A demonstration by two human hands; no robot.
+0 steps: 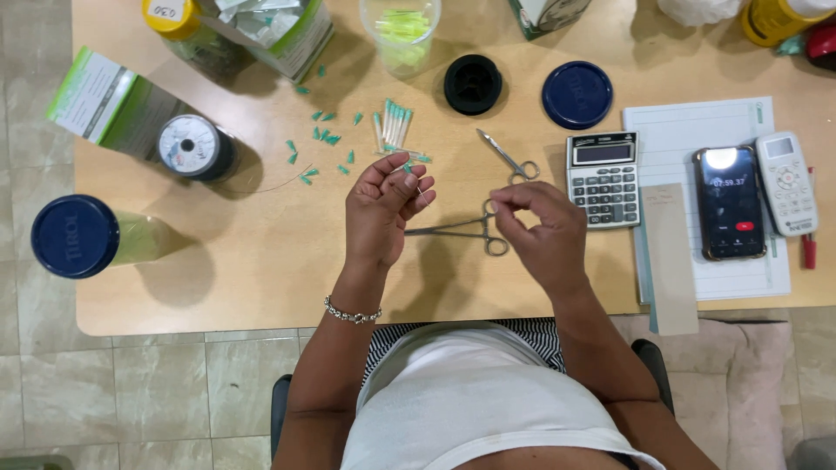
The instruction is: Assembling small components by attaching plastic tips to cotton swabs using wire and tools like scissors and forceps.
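— What does the left hand point(383, 204) have?

— Its fingers are pinched around a small teal-tipped piece point(407, 166), held above the middle of the table point(261, 270).

— And the right hand point(544, 231)?

— Fingers pinched close together; whether they grip a fine thread, I cannot tell. The hand hovers over the handles of the metal forceps point(461, 230), which lie flat between the two hands.

— Anything nearby?

— Loose teal caps point(320, 135) scattered toward the far edge, beside a bundle of teal-tipped tubes point(394, 124). Small scissors point(505, 157) lie just left of the calculator point(603, 177).
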